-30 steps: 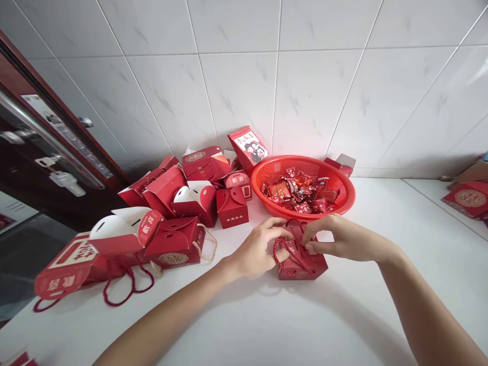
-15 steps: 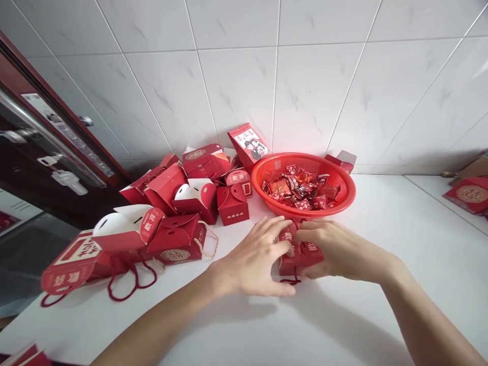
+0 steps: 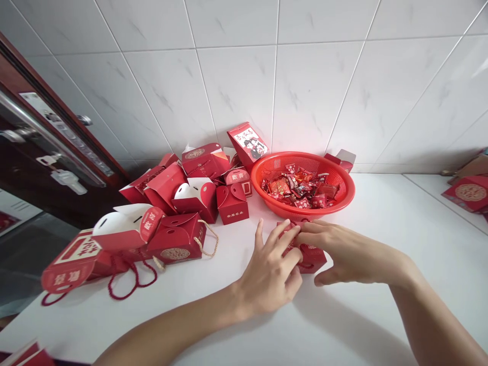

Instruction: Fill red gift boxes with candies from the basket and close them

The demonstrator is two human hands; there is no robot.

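A small red gift box (image 3: 313, 258) with a dark red cord sits on the white tabletop, partly covered by both hands. My left hand (image 3: 272, 272) reaches over its left side, with several fingers bent onto the top and front and the little finger raised. On the right, my right hand (image 3: 343, 249) lays bent fingers across the box's top, its thumb held out beside the right side. The fingertips and the box's closure are largely hidden. Just behind stands a red plastic basket (image 3: 267, 203) of wrapped candies (image 3: 301, 188).
Several red gift boxes (image 3: 173, 239) crowd the table's left, some with flaps up and cord handles trailing. A tall red box (image 3: 249, 142) leans on the tiled wall (image 3: 236, 76). More boxes (image 3: 470, 193) lie at far right. A dark door with keys (image 3: 66, 178) stands left.
My left hand has turned and closed in on the box's front, its thumb swinging up from below. My right thumb has moved away from the box's front. The box has shifted slightly.
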